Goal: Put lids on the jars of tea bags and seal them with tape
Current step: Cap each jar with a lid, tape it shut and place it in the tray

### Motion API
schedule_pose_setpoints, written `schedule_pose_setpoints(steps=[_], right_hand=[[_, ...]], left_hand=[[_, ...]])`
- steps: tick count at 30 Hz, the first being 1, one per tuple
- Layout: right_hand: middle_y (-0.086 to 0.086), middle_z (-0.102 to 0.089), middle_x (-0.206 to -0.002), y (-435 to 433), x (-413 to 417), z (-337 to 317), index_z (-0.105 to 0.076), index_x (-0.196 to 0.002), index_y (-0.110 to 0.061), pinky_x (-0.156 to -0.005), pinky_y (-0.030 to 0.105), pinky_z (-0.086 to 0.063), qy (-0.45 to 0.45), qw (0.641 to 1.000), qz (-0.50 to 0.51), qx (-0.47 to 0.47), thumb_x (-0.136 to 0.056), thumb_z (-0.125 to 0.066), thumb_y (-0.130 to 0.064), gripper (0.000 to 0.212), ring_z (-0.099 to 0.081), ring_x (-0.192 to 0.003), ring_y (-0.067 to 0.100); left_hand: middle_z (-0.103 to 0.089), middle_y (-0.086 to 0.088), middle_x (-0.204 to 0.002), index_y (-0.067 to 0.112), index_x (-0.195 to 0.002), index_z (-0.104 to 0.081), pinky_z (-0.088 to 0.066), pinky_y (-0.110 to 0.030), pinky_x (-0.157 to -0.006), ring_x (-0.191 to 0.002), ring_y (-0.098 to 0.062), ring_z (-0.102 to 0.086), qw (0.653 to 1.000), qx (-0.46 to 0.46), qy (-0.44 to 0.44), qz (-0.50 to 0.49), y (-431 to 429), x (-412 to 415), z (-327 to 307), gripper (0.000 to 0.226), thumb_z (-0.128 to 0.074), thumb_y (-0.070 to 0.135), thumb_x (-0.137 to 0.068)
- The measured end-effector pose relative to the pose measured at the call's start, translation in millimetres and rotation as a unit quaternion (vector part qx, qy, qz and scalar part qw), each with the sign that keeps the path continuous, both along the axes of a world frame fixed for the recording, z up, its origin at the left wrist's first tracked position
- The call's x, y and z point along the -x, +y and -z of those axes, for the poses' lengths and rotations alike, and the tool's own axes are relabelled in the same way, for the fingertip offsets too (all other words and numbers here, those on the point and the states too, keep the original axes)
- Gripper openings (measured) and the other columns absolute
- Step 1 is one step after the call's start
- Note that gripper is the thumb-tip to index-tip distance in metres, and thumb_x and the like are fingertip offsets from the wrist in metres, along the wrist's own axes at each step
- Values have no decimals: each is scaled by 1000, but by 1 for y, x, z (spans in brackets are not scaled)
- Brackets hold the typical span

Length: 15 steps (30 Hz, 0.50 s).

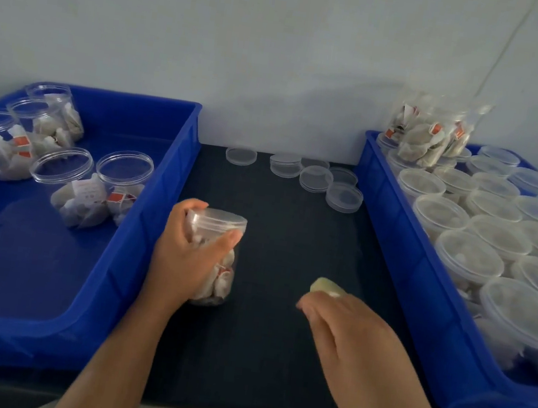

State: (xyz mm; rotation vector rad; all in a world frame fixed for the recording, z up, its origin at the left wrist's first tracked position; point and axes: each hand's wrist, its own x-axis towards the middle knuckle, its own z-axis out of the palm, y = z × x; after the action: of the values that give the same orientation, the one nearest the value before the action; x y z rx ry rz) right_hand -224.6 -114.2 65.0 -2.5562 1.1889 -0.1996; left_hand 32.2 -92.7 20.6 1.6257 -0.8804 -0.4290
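Jar [221, 276] of tea bags stands upright on the bench [258, 340], mid-left, just beside the left bin [166, 189]. Lid [218, 219] is already on it; no tape visible on the seam. Left hand [185, 251] grips it, fingers and thumb wrapped round the upper body just under the lid.

Handling, as a judgement: thin clear plastic, light, smooth enough to slip, walls likely to flex if squeezed. Best held lower on the body, leaving the lid seam free for tape.

Right hand [347, 322] is blurred, low over the bench, with a pale yellowish roll [325, 286], probably tape, at its fingertips. Cannot tell whether it grasps it.

Loose lids [316, 177] lie at the back of the bench. Left bin holds five lidded jars [81, 198]. Right bin [420, 294] is packed with more jars [467, 256].

Writing: red tags on the tea bags, none readable; no brand legible.
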Motion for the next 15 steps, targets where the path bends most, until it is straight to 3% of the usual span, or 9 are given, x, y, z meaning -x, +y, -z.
schedule_pose_setpoints(steps=[3,5,7,9,12,15], right_hand=[[-16,-54,-137,-30,-11,28,-30,-156,-52,-102,31,-52,22,999,30,19,-107,-55,-36,57,-58,-116,4],[-5,-58,-136,-43,-19,50,-8,-165,-48,-95,32,-54,42,998,26,27,-108,-53,-32,74,-61,-111,12],[-5,-62,-122,-51,-23,64,19,-158,-50,-84,31,-57,56,997,21,49,-109,-50,-38,86,-61,-99,9],[-9,-61,-115,-50,-24,75,9,-161,-52,-84,31,-54,13,997,12,70,-110,-43,-45,73,-57,-99,8],[-9,-54,-122,-49,-28,85,-33,-161,-40,-89,28,-48,1,994,22,108,-110,-40,-49,52,-50,-107,10],[-7,-47,-127,-48,-32,92,-39,-159,-39,-97,28,-42,32,991,33,128,-108,-37,-56,53,-44,-114,12]], left_hand=[[-58,36,-109,52,-118,-49,-50,-23,-74,-95,12,-63,1000,18,-12,7,4,12,7,53,-82,54,-77],[-61,30,-111,53,-121,-47,-50,-21,-74,-97,11,-62,999,19,-37,4,7,15,8,58,-82,55,-75],[-59,33,-111,52,-121,-47,-50,-18,-74,-98,11,-62,998,27,-52,1,6,18,9,60,-82,57,-72],[-56,40,-111,52,-120,-48,-50,-12,-70,-99,13,-61,998,35,-59,6,5,19,8,61,-81,63,-69],[-57,38,-111,52,-116,-50,-49,-5,-72,-100,11,-62,998,47,-42,19,4,18,7,59,-75,70,-65],[-59,36,-114,51,-117,-51,-49,-5,-75,-102,10,-63,997,42,-24,54,3,25,9,60,-76,68,-66]])
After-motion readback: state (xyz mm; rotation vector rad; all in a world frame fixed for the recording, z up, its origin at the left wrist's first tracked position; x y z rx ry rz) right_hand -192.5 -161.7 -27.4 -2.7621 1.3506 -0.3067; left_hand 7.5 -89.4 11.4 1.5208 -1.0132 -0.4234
